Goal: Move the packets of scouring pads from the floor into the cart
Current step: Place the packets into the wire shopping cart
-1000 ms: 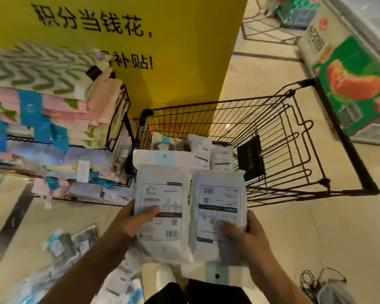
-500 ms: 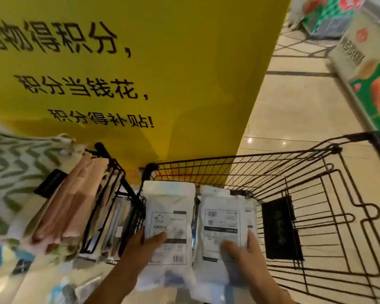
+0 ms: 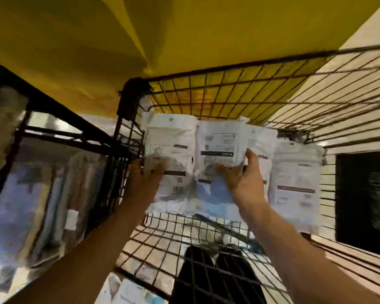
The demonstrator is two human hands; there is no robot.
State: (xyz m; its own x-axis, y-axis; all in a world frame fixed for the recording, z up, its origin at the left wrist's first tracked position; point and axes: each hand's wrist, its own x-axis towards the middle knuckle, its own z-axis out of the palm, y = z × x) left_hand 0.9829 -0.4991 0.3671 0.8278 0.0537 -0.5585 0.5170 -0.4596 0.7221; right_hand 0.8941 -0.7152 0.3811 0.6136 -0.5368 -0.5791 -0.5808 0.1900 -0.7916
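Packets of scouring pads (image 3: pixel 171 137) sit inside the wire cart (image 3: pixel 228 93), two held side by side, label faces toward the camera, long axes running away from the person toward the yellow board (image 3: pixel 184 29); left hand (image 3: pixel 147 178) grips one, right hand (image 3: pixel 244 174) the other, fingers curled round them; another packet (image 3: pixel 294 185) lies just right.

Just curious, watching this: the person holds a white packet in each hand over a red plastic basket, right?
Not quite. The head view shows the left hand and right hand each gripping a white packet, but over a black wire cart, not a red plastic basket.
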